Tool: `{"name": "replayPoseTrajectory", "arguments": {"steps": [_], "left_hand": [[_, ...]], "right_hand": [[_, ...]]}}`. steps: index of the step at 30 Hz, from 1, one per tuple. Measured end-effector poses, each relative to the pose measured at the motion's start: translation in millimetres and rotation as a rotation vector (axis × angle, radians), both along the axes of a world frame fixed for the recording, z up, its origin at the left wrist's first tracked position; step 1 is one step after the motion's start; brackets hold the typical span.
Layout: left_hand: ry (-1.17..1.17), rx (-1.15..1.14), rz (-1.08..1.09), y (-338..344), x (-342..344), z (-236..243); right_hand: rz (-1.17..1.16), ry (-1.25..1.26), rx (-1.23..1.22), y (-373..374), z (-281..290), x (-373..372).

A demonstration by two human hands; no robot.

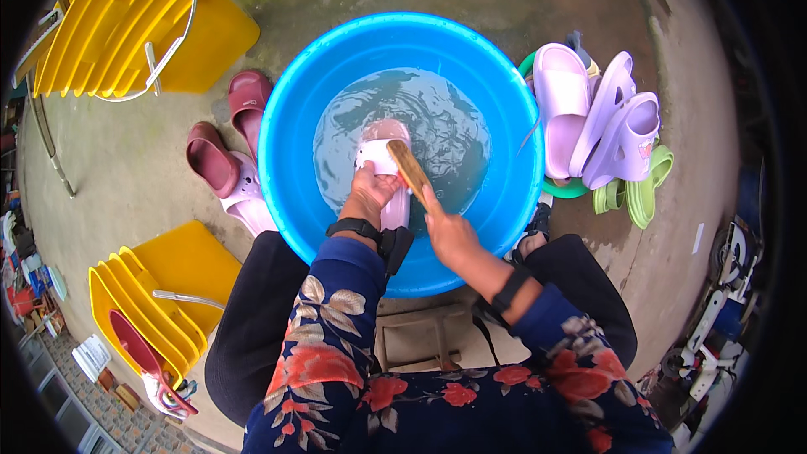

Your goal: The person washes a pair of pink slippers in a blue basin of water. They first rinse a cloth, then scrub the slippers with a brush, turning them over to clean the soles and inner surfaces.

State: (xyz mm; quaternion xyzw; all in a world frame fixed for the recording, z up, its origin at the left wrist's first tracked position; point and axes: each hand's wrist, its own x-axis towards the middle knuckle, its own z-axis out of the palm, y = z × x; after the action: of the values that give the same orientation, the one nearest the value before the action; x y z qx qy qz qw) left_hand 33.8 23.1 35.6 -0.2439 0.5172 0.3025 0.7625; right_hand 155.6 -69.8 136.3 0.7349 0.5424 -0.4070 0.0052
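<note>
A large blue basin [290,76] holds cloudy water [450,109] between my knees. My left hand [376,189] grips a pale pink slipper [376,151] by its strap, its toe pointing away from me and partly in the water. In my right hand [451,235] is a wooden-handled brush [408,170], its head laid against the strap; the bristles are hidden beneath the wood. The fingers of both hands are closed.
Lilac slippers [565,97] are piled on a green basin right of the blue one, with green sandals [646,189] beside them. Dark red clogs [212,161] and a pale pink shoe [245,193] lie left. Stacked yellow buckets [210,42] stand far left; more yellow containers [181,265] sit nearer, with a red ladle [134,340].
</note>
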Motion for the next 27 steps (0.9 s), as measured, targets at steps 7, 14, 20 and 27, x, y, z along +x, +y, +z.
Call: {"name": "replayPoseTrajectory", "arguments": {"steps": [7,14,20,27], "left_hand": [[0.068,-0.011,-0.044,0.3,2.9,-2.5],[0.116,0.088,-0.108,-7.0,3.1,-5.6],[0.019,0.051,-0.024,-4.7,4.1,-1.5],[0.112,0.017,-0.092,-8.5,3.7,-3.4]], "right_hand": [[-0.098,0.019,-0.174,7.5,-4.3,0.6],[-0.076,-0.042,-0.052,23.1,-13.4,3.0],[0.018,0.041,-0.370,21.7,-5.9,-4.4],[0.001,-0.093,0.106,28.7,-12.2,-6.1]]}}
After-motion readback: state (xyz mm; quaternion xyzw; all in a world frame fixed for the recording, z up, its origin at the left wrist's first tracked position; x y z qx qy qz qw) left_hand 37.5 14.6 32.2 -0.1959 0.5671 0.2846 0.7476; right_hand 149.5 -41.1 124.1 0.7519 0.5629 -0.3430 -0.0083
